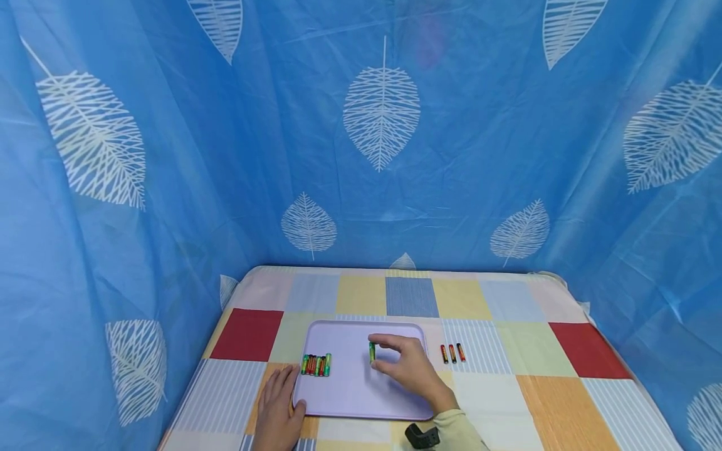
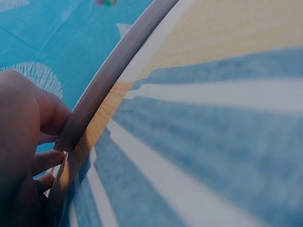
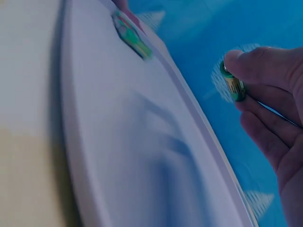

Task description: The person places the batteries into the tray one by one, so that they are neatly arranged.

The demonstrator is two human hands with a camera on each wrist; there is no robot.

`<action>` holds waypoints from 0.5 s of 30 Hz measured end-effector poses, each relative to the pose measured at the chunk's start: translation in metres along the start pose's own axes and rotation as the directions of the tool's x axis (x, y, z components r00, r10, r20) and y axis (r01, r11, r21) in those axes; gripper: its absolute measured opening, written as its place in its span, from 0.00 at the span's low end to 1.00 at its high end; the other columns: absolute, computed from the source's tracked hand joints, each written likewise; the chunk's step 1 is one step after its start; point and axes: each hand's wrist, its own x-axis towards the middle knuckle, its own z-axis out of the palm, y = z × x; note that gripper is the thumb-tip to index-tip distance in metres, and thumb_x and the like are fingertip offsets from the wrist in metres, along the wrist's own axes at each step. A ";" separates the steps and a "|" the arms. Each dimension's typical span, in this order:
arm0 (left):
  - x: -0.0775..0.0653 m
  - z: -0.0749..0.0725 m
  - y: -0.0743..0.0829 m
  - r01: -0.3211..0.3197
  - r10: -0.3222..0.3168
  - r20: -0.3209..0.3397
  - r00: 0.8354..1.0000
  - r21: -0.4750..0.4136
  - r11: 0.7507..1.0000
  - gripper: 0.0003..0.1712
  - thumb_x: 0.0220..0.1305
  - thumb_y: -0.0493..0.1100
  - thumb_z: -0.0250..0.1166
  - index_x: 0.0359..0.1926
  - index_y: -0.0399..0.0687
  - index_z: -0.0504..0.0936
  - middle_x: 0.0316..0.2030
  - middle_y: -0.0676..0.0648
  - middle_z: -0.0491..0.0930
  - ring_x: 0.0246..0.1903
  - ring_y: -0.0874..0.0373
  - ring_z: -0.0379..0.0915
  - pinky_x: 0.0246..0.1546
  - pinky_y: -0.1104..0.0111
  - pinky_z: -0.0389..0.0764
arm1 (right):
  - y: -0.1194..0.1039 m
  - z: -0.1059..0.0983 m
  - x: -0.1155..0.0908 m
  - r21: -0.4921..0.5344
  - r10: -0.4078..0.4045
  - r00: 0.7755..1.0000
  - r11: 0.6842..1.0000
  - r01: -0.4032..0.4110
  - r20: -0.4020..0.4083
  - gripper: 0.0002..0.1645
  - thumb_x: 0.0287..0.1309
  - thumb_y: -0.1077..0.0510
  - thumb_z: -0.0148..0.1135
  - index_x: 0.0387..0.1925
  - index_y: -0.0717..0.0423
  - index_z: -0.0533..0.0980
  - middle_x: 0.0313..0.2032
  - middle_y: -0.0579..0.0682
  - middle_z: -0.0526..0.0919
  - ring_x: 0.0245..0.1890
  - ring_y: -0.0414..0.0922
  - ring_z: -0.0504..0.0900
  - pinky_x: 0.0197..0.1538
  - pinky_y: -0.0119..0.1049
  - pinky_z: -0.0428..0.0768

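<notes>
My right hand (image 1: 414,369) pinches a green battery (image 1: 372,352) upright between thumb and fingers, above the middle-right of a pale purple tray (image 1: 344,401). In the right wrist view the same battery (image 3: 234,86) shows a gold band, apart from the tray. Several green and red batteries (image 1: 317,365) stand side by side in a row at the tray's left. My left hand (image 1: 277,407) holds the tray's near left corner, thumb at the rim and fingers along the outer side. The left wrist view shows the tray rim (image 2: 104,80) between thumb and fingers.
Three red and black batteries (image 1: 452,353) lie on the patchwork tablecloth (image 1: 491,401) right of the tray. Blue curtains (image 1: 451,188) with white leaf prints enclose the table at the back and both sides.
</notes>
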 end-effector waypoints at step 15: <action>-0.001 0.001 0.001 -0.002 0.002 -0.005 1.000 0.001 1.000 0.40 0.65 0.36 0.67 0.78 0.38 0.72 0.78 0.32 0.69 0.80 0.28 0.52 0.79 0.28 0.51 | -0.016 0.072 0.026 0.013 -0.013 0.998 1.000 0.012 0.057 0.28 0.56 0.62 0.82 0.60 0.59 0.87 0.56 0.50 0.93 0.57 0.46 0.91 0.64 0.42 0.88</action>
